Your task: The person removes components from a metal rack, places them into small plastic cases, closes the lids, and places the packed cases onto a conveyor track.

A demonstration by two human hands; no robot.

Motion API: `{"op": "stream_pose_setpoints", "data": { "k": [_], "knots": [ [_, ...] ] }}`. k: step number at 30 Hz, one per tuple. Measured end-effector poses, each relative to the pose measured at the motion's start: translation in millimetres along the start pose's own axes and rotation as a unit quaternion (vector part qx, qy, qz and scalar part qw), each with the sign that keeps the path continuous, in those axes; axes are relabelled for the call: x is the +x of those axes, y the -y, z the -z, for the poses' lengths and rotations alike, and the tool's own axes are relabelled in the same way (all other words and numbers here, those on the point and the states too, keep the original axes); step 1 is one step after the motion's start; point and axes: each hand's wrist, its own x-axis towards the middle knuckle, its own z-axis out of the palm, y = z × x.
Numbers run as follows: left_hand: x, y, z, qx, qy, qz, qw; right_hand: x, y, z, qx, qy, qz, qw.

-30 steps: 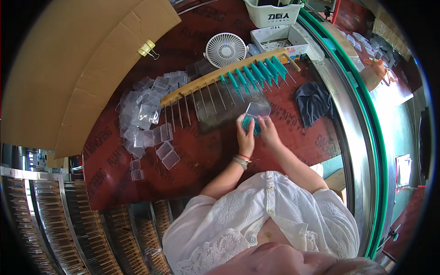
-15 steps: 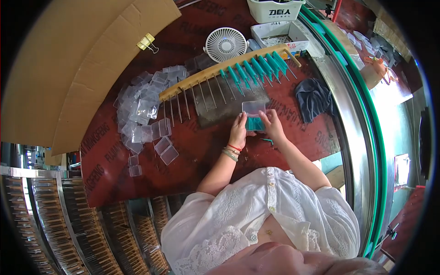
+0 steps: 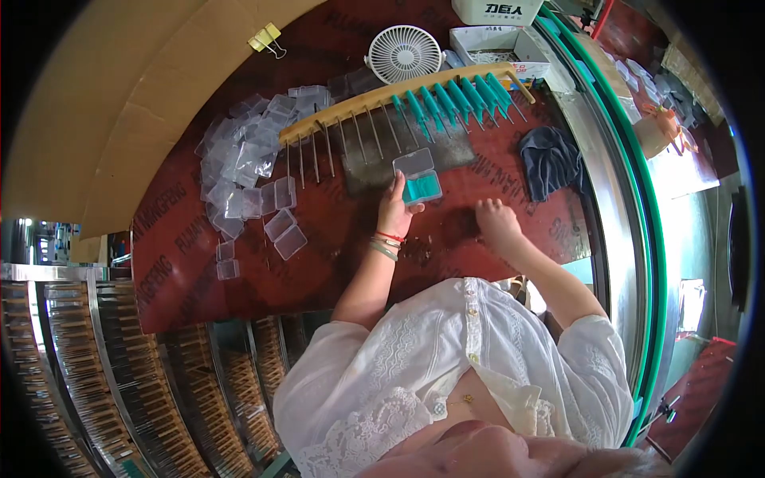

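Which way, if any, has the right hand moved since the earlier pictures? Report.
Yes: the right hand is now farther below the wooden rack in the picture, and slightly farther right.

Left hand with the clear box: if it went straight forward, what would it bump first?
Probably the green-covered rods on the wooden rack, beyond the open lid. Height is hard to judge, so the left hand might pass over them.
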Motion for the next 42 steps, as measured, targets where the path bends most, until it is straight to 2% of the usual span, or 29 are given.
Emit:
{"op": "stream_pose_setpoints", "data": {
  "k": [2,3,4,5,7,8,10,11,13,14,16,19,20,22,23,25,27,28,29,30,31,32,33,35,36,38,39,42],
  "knots": [
    [-0.5,0.9,-1.8,0.016,-0.002,-0.003,1.000,9.6,-11.4,22.3,0.018,0.006,0.011,1.000],
    [-2.5,3.7,-1.7,0.037,-0.005,-0.002,0.999,16.8,-9.2,39.5,0.142,-0.090,0.044,0.985],
    [-5.8,8.4,-0.9,0.035,-0.008,0.001,0.999,22.9,-2.4,49.0,0.264,-0.183,0.075,0.944],
    [-8.4,12.4,-1.4,0.053,-0.004,-0.005,0.999,30.4,8.5,50.9,0.265,-0.181,0.075,0.944],
    [-8.3,15.5,-5.8,0.074,0.003,-0.015,0.997,46.5,27.8,52.5,0.332,-0.216,0.132,0.909],
    [-7.7,16.8,-8.7,0.100,-0.007,-0.044,0.994,48.7,31.8,51.4,0.332,-0.218,0.132,0.908],
    [-13.5,11.8,-18.8,0.159,-0.049,-0.099,0.981,48.4,39.3,50.6,0.306,-0.226,0.050,0.924],
    [-15.9,8.2,-21.9,0.158,-0.050,-0.099,0.981,47.4,41.1,50.1,0.305,-0.226,0.051,0.924],
    [-20.3,1.7,-26.4,0.124,-0.062,-0.040,0.990,44.4,43.5,53.3,0.259,-0.173,0.030,0.950],
    [-19.5,2.6,-26.6,0.124,-0.062,-0.041,0.990,45.5,43.3,48.3,0.259,-0.174,0.030,0.950],
    [-15.5,8.0,-26.4,0.057,-0.056,-0.011,0.997,47.5,43.2,39.7,0.331,-0.128,0.011,0.935],
    [-8.0,17.4,-21.4,0.063,-0.058,-0.012,0.996,46.6,36.7,42.3,0.378,-0.160,-0.042,0.911],
    [-6.4,20.6,-20.4,0.062,-0.057,-0.012,0.996,49.2,32.8,45.2,0.377,-0.160,-0.043,0.911],
    [-11.0,17.8,-25.4,0.060,-0.062,0.002,0.996,55.2,25.2,51.1,0.320,-0.218,0.089,0.918],
    [-12.7,16.9,-26.8,0.061,-0.062,0.003,0.996,54.1,23.3,53.8,0.321,-0.218,0.088,0.917],
    [-13.1,14.6,-28.4,0.023,-0.055,0.010,0.998,53.6,17.9,61.2,0.408,-0.221,0.117,0.878],
    [-13.6,10.5,-24.4,0.056,-0.055,0.017,0.997,49.1,8.2,64.3,0.436,-0.263,-0.011,0.861],
    [-13.7,9.8,-23.4,0.089,-0.055,0.024,0.994,47.7,-0.2,57.8,0.408,-0.256,-0.091,0.872],
    [-12.4,11.6,-24.5,0.088,-0.055,0.024,0.994,49.5,-0.4,45.3,0.408,-0.255,-0.091,0.872],
    [-9.5,15.5,-26.2,0.089,-0.059,0.014,0.994,53.4,2.9,24.9,0.453,-0.195,-0.125,0.861],
    [-4.8,20.4,-28.0,0.089,-0.061,0.003,0.994,59.4,7.1,3.6,0.495,-0.135,-0.158,0.843],
    [6.3,33.6,-24.4,0.083,-0.070,0.017,0.994,65.6,17.1,-25.0,0.565,-0.101,-0.191,0.797],
    [-0.8,18.0,-40.8,0.136,-0.087,0.035,0.986,69.4,26.3,-42.8,0.630,-0.068,-0.219,0.742],
    [36.9,21.0,-18.7,0.327,-0.064,-0.149,0.931,61.1,22.9,-4.3,0.672,-0.056,-0.220,0.705],
    [49.6,3.3,-17.0,0.295,-0.091,-0.129,0.942,63.1,20.1,-5.1,0.673,-0.059,-0.219,0.704],
    [63.7,-31.5,-35.8,0.123,-0.110,-0.179,0.970,62.3,11.9,-12.9,0.696,-0.082,-0.195,0.686],
    [89.4,-28.8,-29.1,0.073,-0.065,-0.270,0.958,61.4,9.8,-16.1,0.696,-0.085,-0.197,0.685],
    [120.0,-40.7,-33.3,0.032,-0.003,-0.310,0.950,58.7,5.5,-20.8,0.707,-0.089,-0.212,0.669]
  ]
}}
